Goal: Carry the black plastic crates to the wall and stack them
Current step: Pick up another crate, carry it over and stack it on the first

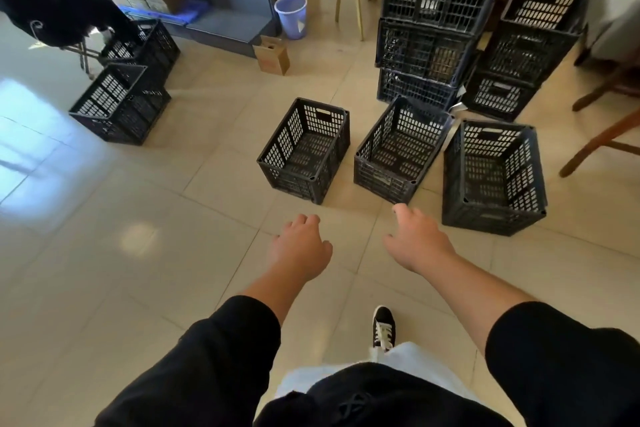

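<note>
Three empty black plastic crates stand in a row on the tiled floor ahead: a left crate [304,149], a middle crate [401,149] and a right crate [491,177]. Behind them rise two stacks of black crates, a tall stack [433,21] and a shorter stack [523,48]. My left hand [299,248] and my right hand [414,239] reach forward over the floor, just short of the row, fingers loosely curled and holding nothing. Two more black crates [121,104] sit at the far left.
Another person in black [52,0] bends over the crates at the far left. A purple bin [291,15] and a small cardboard box [272,54] stand by a dark cabinet. Wooden chair legs [602,135] jut in at the right. My shoe [383,326] is on the tiles below.
</note>
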Available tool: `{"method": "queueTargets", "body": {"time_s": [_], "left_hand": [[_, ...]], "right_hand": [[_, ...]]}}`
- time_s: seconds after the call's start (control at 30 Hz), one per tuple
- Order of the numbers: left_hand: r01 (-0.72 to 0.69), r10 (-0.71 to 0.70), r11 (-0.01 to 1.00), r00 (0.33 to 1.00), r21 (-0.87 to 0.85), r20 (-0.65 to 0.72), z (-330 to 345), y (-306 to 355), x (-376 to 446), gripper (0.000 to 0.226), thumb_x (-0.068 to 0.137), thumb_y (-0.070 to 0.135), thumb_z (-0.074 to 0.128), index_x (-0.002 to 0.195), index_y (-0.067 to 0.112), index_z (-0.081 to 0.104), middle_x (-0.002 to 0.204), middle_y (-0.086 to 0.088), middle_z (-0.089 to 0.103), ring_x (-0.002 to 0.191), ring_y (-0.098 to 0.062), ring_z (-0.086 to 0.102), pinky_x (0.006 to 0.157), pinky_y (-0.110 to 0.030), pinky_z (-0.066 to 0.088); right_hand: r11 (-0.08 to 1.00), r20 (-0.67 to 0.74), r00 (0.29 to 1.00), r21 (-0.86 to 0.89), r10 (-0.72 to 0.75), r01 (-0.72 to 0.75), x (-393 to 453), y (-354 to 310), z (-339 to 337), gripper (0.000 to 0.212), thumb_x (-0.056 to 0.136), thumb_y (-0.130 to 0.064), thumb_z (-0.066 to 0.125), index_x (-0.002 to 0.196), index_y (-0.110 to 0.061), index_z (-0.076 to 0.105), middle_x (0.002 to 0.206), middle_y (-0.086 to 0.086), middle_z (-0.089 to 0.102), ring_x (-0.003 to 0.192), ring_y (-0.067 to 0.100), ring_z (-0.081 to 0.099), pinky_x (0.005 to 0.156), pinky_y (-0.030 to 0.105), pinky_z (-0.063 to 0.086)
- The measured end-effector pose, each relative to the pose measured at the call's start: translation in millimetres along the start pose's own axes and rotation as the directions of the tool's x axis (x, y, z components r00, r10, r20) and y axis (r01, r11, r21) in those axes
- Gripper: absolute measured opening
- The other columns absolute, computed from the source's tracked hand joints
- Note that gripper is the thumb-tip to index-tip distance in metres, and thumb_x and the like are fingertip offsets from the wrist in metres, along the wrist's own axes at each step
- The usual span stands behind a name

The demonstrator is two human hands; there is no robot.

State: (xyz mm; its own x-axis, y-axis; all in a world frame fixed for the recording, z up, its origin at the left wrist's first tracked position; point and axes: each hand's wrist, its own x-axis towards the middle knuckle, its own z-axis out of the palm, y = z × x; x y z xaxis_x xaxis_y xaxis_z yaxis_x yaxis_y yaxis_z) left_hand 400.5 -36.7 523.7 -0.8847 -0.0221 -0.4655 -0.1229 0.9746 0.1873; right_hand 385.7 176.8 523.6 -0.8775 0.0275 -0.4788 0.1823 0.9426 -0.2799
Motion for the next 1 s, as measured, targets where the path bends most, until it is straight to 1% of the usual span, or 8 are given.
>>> {"method": "queueTargets", "body": {"time_s": [0.17, 0.27, 0.4, 0.53, 0.63, 0.83, 0.93, 1.0], "left_hand": [[0.051, -0.051, 0.998, 0.999, -0.021, -0.005, -37, 32, 63, 0.057, 0.102, 0.04, 0.049, 0.154, 0.02, 0.04, 0.152, -0.004, 0.046, 0.138, -0.029, 0.045, 0.108, -0.049, 0.044], [0.089, -0.09, 0.995, 0.996, -0.037, -0.005, -54, 32, 100, 0.055, 0.102, 0.041, 0.049, 0.153, 0.02, 0.041, 0.151, -0.004, 0.047, 0.137, -0.028, 0.045, 0.106, -0.047, 0.044], [0.135, -0.135, 0.989, 0.991, -0.052, -0.001, -76, 23, 161, 0.054, 0.101, 0.041, 0.05, 0.151, 0.021, 0.043, 0.149, -0.004, 0.049, 0.136, -0.028, 0.047, 0.103, -0.047, 0.045], [0.126, -0.127, 0.988, 0.992, -0.085, -0.003, -101, 10, 234, 0.051, 0.1, 0.041, 0.05, 0.147, 0.022, 0.045, 0.147, -0.003, 0.05, 0.135, -0.028, 0.048, 0.103, -0.047, 0.045], [0.119, -0.119, 0.988, 0.993, -0.101, 0.01, -124, 5, 284, 0.045, 0.1, 0.041, 0.05, 0.14, 0.022, 0.048, 0.141, -0.004, 0.053, 0.13, -0.028, 0.051, 0.1, -0.047, 0.047], [0.131, -0.127, 0.985, 0.991, -0.112, 0.046, -164, 6, 366, 0.048, 0.098, 0.044, 0.049, 0.141, 0.023, 0.047, 0.134, -0.002, 0.052, 0.125, -0.027, 0.052, 0.095, -0.046, 0.051], [0.184, -0.178, 0.972, 0.982, -0.144, 0.056, -172, 6, 401, 0.044, 0.099, 0.041, 0.049, 0.138, 0.022, 0.049, 0.13, -0.002, 0.053, 0.122, -0.026, 0.052, 0.092, -0.044, 0.052], [0.253, -0.242, 0.946, 0.967, -0.201, 0.077, -173, 4, 424, 0.042, 0.099, 0.04, 0.049, 0.136, 0.022, 0.05, 0.128, -0.001, 0.054, 0.118, -0.024, 0.053, 0.086, -0.04, 0.052]], "right_hand": [[0.998, 0.018, 0.999, -0.049, -0.037, 0.038, 85, 2, -58, 0.06, 0.097, -0.039, 0.053, 0.152, -0.023, 0.035, 0.148, 0.009, 0.046, 0.131, 0.032, 0.046, 0.097, 0.049, 0.05], [0.997, 0.038, 0.997, -0.054, -0.06, 0.062, 130, -7, -77, 0.061, 0.097, -0.04, 0.053, 0.153, -0.023, 0.034, 0.149, 0.009, 0.046, 0.133, 0.032, 0.045, 0.1, 0.049, 0.051], [0.995, 0.06, 0.995, -0.062, -0.077, 0.081, 193, -33, -100, 0.058, 0.097, -0.041, 0.052, 0.15, -0.025, 0.035, 0.144, 0.007, 0.047, 0.129, 0.031, 0.046, 0.101, 0.053, 0.05], [0.995, 0.047, 0.996, -0.069, -0.072, 0.075, 257, -61, -121, 0.058, 0.097, -0.041, 0.052, 0.15, -0.024, 0.036, 0.142, 0.007, 0.048, 0.129, 0.031, 0.046, 0.102, 0.054, 0.048], [0.996, 0.046, 0.998, -0.07, -0.046, 0.049, 297, -79, -140, 0.056, 0.098, -0.042, 0.053, 0.149, -0.024, 0.036, 0.143, 0.007, 0.047, 0.13, 0.031, 0.046, 0.103, 0.054, 0.048], [0.997, 0.085, 0.996, -0.066, -0.029, 0.035, 371, -98, -173, 0.057, 0.1, -0.042, 0.052, 0.151, -0.023, 0.035, 0.149, 0.009, 0.045, 0.134, 0.033, 0.044, 0.105, 0.053, 0.046], [0.996, 0.112, 0.993, -0.076, -0.04, 0.049, 413, -103, -187, 0.058, 0.101, -0.04, 0.052, 0.153, -0.023, 0.033, 0.149, 0.009, 0.044, 0.135, 0.033, 0.043, 0.106, 0.053, 0.045], [0.992, 0.137, 0.989, -0.097, -0.061, 0.075, 443, -107, -194, 0.057, 0.101, -0.04, 0.051, 0.152, -0.022, 0.034, 0.149, 0.009, 0.044, 0.134, 0.033, 0.044, 0.106, 0.052, 0.045]]}}
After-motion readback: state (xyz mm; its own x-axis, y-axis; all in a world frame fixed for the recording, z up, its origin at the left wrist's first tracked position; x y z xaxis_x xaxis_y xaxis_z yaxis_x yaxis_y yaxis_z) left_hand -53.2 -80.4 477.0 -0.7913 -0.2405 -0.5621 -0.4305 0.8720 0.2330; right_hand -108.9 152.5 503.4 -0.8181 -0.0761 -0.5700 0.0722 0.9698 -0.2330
